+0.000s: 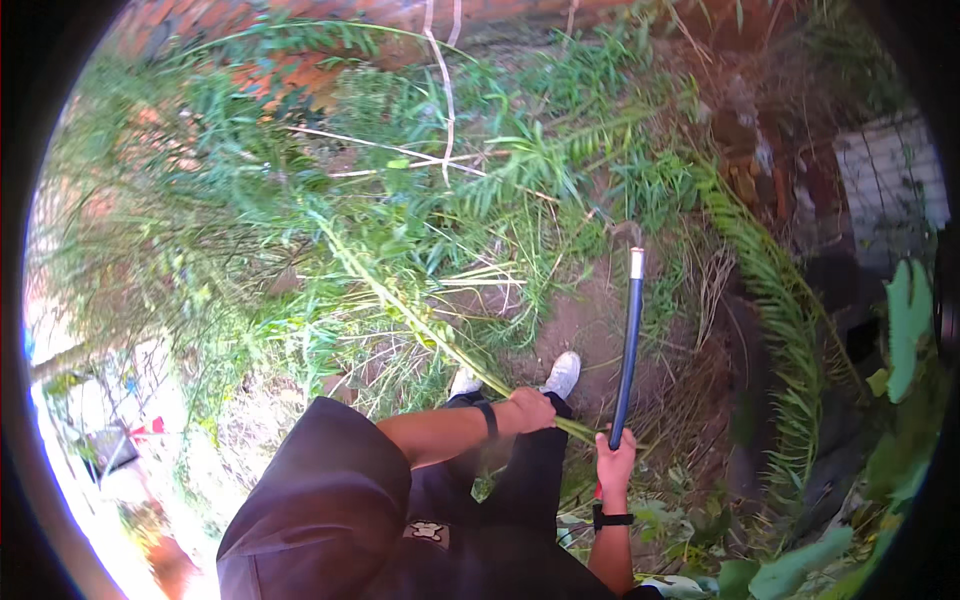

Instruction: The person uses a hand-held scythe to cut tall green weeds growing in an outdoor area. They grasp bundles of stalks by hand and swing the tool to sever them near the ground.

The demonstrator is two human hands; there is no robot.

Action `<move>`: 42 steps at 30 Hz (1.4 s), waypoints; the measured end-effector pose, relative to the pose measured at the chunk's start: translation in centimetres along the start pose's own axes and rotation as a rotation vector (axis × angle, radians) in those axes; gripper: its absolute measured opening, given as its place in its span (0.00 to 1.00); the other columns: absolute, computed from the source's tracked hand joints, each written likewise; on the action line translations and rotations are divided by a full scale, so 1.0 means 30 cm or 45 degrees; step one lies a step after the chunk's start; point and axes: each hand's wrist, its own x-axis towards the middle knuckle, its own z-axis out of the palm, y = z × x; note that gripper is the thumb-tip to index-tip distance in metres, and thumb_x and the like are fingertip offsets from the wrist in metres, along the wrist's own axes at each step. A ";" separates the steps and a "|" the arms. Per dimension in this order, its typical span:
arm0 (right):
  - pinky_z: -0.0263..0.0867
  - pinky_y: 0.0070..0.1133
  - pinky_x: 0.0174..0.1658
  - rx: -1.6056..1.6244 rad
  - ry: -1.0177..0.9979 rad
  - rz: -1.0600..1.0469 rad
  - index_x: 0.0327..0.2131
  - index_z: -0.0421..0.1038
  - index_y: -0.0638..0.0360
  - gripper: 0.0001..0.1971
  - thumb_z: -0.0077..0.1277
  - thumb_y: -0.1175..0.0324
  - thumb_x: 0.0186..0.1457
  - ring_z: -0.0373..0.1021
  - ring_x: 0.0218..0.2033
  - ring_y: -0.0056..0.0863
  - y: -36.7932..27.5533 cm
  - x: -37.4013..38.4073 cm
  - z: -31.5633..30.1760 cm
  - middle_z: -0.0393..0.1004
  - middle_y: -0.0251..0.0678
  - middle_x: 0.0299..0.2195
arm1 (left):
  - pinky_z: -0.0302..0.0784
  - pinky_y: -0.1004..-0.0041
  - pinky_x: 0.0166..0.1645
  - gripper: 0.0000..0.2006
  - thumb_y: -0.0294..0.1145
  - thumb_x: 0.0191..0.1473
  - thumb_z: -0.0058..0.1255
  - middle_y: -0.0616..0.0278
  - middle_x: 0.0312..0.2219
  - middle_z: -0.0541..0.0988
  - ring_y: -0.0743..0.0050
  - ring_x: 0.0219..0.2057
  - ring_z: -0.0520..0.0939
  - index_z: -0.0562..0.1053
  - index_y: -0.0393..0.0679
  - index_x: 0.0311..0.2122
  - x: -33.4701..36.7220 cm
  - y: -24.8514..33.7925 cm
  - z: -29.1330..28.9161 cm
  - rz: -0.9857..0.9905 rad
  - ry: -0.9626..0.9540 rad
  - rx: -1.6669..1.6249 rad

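My left hand (530,411) is closed around a long green plant stalk (400,310), which slants from the leafy growth at upper left down past my shoes. The stalk's lower end reaches my right hand (615,458), and I cannot tell whether that hand also touches it. My right hand is wrapped round the end of a sickle (628,350). It has a long dark blue handle and a silver collar. Its narrow curved blade, pointing away from me, is partly lost against the plants and soil.
Dense green weeds (230,210) spread ahead and to the left. Thin dry sticks (445,100) cross them. A leafy frond (780,330) arches at the right, near large broad leaves (905,330). My white shoes (563,373) stand on brown soil. A pale corrugated sheet (890,180) lies at far right.
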 end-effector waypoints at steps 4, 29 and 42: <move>0.63 0.26 0.51 0.430 -0.418 0.301 0.41 0.75 0.65 0.14 0.60 0.69 0.50 0.71 0.44 0.35 -0.048 -0.045 -0.079 0.75 0.41 0.40 | 0.80 0.56 0.37 0.23 0.55 0.59 0.44 0.56 0.29 0.83 0.52 0.36 0.84 0.81 0.45 0.33 -0.135 0.133 -0.187 0.087 -0.040 -0.001; 0.49 0.22 0.19 -0.170 -0.337 0.457 0.17 0.61 0.62 0.18 0.61 0.70 0.51 0.51 0.17 0.13 -0.530 -0.240 -0.854 0.56 0.23 0.13 | 0.71 0.60 0.47 0.34 0.60 0.60 0.41 0.45 0.44 0.74 0.58 0.47 0.73 0.63 0.31 0.50 -0.723 -0.283 -0.292 -0.678 1.368 -2.027; 0.54 0.26 0.23 0.013 -0.411 0.699 0.23 0.69 0.59 0.14 0.64 0.61 0.48 0.59 0.19 0.16 -0.451 -0.474 -0.793 0.66 0.27 0.18 | 0.79 0.68 0.36 0.16 0.41 0.67 0.40 0.60 0.28 0.78 0.70 0.29 0.80 0.72 0.37 0.44 -0.640 0.144 -0.471 0.171 1.283 -2.166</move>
